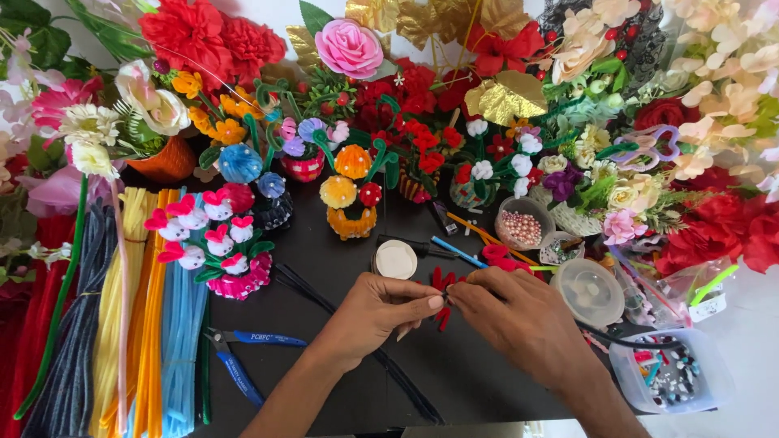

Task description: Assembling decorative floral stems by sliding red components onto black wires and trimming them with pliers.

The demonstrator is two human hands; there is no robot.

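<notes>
— Two hands at the near edge of the desk [341, 389]. State?

— Both are brought together at the fingertips. The left hand [375, 312] and the right hand [519, 316] each pinch a small red pipe-cleaner piece [443, 294], held just above the black surface between them.

— Adjacent items?

— Blue-handled pliers [239, 357] lie left of the left forearm. A clear tub of small bits [673, 377] sits by the right forearm, with a round clear lid [588, 290] just behind the right hand. A flat round white container [396, 259] lies just beyond the left hand.

— Further out?

— Pipe-cleaner bundles [134, 324] in grey, yellow, orange and blue run along the left. Behind them stands a small pink-and-white flower pot [217, 243]. A bowl of pink beads [523, 225] sits mid-desk, right of centre.

— Far edge?

— Small craft flower pots in a row, then a dense bank of artificial flowers [406, 65], red, pink, gold and cream.
</notes>
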